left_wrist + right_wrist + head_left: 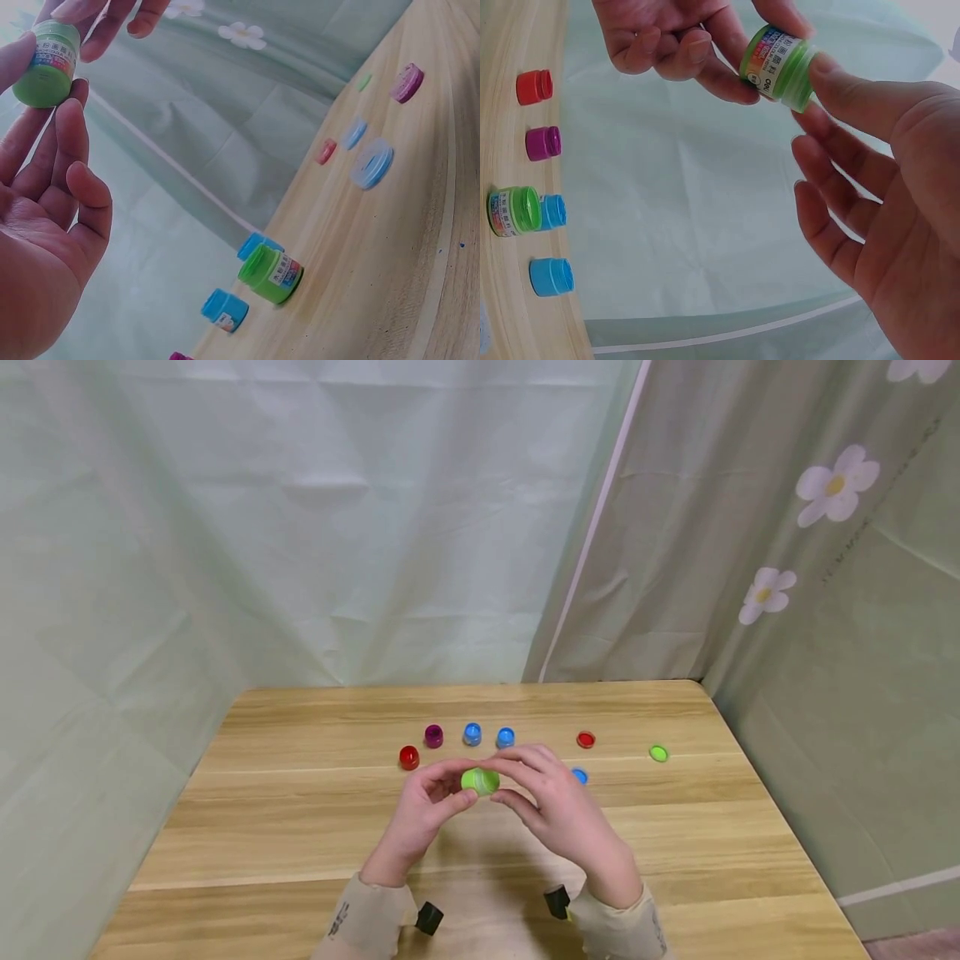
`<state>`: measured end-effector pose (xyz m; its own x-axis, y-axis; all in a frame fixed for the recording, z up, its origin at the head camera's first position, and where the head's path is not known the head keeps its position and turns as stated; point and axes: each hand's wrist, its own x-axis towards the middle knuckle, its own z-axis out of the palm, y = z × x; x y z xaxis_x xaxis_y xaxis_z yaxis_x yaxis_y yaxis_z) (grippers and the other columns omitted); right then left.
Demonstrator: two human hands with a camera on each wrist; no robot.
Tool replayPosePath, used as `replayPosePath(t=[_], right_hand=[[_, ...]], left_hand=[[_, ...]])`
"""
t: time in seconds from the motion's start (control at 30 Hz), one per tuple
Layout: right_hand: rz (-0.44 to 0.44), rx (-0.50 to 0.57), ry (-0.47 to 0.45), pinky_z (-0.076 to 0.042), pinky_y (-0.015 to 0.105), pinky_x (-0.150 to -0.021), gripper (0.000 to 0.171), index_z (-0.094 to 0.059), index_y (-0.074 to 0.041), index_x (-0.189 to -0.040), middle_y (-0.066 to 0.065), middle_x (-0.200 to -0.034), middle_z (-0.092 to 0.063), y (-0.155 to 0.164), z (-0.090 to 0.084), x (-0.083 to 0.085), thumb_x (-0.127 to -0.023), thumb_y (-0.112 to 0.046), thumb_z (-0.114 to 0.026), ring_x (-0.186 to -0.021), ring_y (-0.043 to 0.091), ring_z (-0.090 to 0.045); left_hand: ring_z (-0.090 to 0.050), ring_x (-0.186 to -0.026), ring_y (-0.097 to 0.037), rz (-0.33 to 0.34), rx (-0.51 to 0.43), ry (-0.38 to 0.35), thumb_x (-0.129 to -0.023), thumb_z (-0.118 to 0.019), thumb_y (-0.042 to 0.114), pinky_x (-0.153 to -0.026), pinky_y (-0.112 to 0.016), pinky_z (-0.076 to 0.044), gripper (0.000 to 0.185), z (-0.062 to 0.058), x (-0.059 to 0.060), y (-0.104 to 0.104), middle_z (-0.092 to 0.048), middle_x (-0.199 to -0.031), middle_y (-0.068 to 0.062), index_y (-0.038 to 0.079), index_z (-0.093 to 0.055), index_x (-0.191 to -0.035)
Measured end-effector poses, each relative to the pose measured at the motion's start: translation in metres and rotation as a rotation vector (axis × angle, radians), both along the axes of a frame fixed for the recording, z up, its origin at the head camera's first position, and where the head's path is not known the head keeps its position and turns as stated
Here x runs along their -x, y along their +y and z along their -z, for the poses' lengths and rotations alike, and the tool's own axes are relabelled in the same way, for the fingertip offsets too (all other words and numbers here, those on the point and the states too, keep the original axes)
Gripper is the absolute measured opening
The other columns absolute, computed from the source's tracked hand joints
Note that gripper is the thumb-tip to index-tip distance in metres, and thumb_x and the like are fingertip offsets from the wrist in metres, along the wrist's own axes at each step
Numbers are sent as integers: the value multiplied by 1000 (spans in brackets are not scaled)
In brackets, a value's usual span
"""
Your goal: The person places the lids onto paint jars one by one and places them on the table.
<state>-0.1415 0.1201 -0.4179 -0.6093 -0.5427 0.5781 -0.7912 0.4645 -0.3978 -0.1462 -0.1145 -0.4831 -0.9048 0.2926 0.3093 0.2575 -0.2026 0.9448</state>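
Curtain (420,527) biggest, pale grey-green, creased, filling 12 o'clock and both flanks, with white flowers (836,485) printed at 2. Clock centre throughout = held green jar (474,781), head view. Next, wooden table (300,843), light grain, far edge at 12. Then my beige cuffs: left sleeve (367,914) at 7, right sleeve (622,931) between 4 and 5. My left hand (416,814), at 8, pinches the jar between thumb and fingers, little finger bent and clear of it. My right hand (558,806), between 3 and 4, pinches its paler end with thumb and index finger, other fingertips off it. Jar is raised off the table, tilted, label showing in both wrist views; can't tell if it's capped. Standing jars: standing green jar (514,210), labelled, wrist views only, just beside a blue one; red jar (408,758) between 9 and 10; purple jar (433,737) between 10 and 11; first blue jar (472,735) just shy of 12; second blue jar (506,738) at 1. Smallest, lids on the wood: red lid (586,740) between 2 and 3; green lid (659,753) near 3, farther out; blue lid (580,775) near 3, just beside my right hand; left wrist view adds purple lid (407,82) and another blue lid (373,165)
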Motion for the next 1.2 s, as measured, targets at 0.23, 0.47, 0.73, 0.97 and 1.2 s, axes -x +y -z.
replayPosePath(t=[0.23, 0.47, 0.73, 0.97, 1.2], right_hand=[[60, 17, -77, -55, 38, -99, 34, -75, -16, -128, -7, -123, -73, -1, -2, -2, -96, -25, -83, -119, 17, -63], [128, 22, -151, -57, 40, -93, 34, -76, -16, -126, -7, -114, -74, -1, -2, -4, -98, -34, -81, -113, 15, -65], [62, 23, -69, -56, 40, -101, 46, -68, -17, -143, -2, -134, -69, 2, -1, 0, -99, -25, -80, -124, 19, -61], [14, 38, -12, -56, 38, -99, 37, -77, -15, -130, -4, -126, -73, 1, -1, 3, -94, -18, -85, -119, 18, -63], [71, 40, -43, -58, 39, -94, 39, -77, -13, -128, -3, -121, -75, 0, 0, 1, -93, -26, -86, -115, 19, -64]], left_hand=[[-65, -100, -26, -25, 23, 9, -97, -77, 3, -88, -30, -56, 36, -2, -2, 2, -75, -122, 0, -6, -69, -131], [-65, -102, -25, -23, 36, -8, -98, -77, 5, -88, -31, -57, 35, -2, -2, 3, -75, -123, -3, -3, -70, -131], [-66, -103, -18, -11, 9, -45, -101, -72, 4, -87, -28, -57, 34, -2, -1, 2, -74, -121, -2, -6, -68, -133], [-66, -102, -19, -19, 17, -18, -100, -73, 3, -88, -29, -57, 34, 0, 0, 2, -75, -121, -2, -6, -69, -132], [-66, -102, -28, -31, 43, 12, -98, -76, 3, -91, -32, -56, 34, 0, 0, 2, -75, -123, -2, -3, -71, -130]])
